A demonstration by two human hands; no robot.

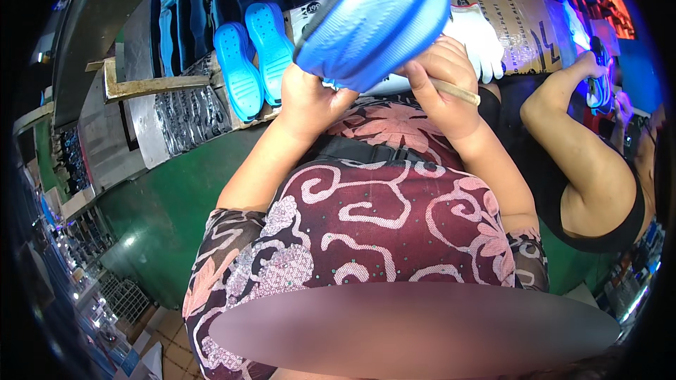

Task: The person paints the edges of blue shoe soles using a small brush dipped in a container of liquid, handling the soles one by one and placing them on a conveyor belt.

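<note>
A blue knitted shoe upper (pixel 377 24) with ribbed folds is held up in front of me, its dark edge on the left. My left hand (pixel 310 95) is closed on its lower left side, the fingers mostly hidden behind it. My right hand (pixel 447 84) grips its lower right side with the thumb in front. A thin pale wooden handle (pixel 456 91) also sticks out of my right hand; its other end is hidden. Just left of the upper, two blue shoe soles (pixel 239 70) lie side by side on the work surface.
A white glove (pixel 479 35) lies right of the upper, beside brown printed cardboard (pixel 524 24). Dark and blue shoe parts (pixel 183 7) sit in rows at the back. A wooden frame (pixel 155 88) stands at left. At right, a co-worker's arm (pixel 588 134) reaches to another shoe (pixel 598 77).
</note>
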